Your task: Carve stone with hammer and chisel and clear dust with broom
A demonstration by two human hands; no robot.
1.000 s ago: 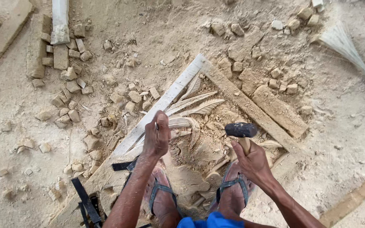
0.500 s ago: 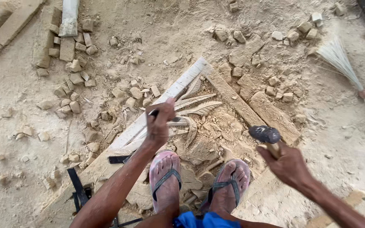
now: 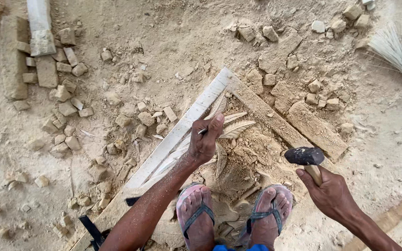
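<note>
A pale stone slab (image 3: 261, 107) with carved leaf shapes lies on the dusty ground in front of my feet. My left hand (image 3: 204, 141) grips a thin metal chisel (image 3: 203, 131), its tip resting on the carved leaves near the slab's smooth border. My right hand (image 3: 329, 193) holds a hammer by its wooden handle; the dark hammer head (image 3: 304, 156) is raised to the right of the chisel, apart from it. My feet in sandals (image 3: 196, 214) stand on the near part of the slab.
Several stone offcuts (image 3: 63, 111) lie scattered to the left and behind the slab. A straw brush (image 3: 391, 49) lies at the upper right. A long pale block (image 3: 39, 25) sits at the top left. A dark tool (image 3: 91, 230) lies at the lower left.
My right hand has swung the hammer out to the right, away from the chisel. My left hand has stayed on the chisel at the carving. The camera has moved closer.
</note>
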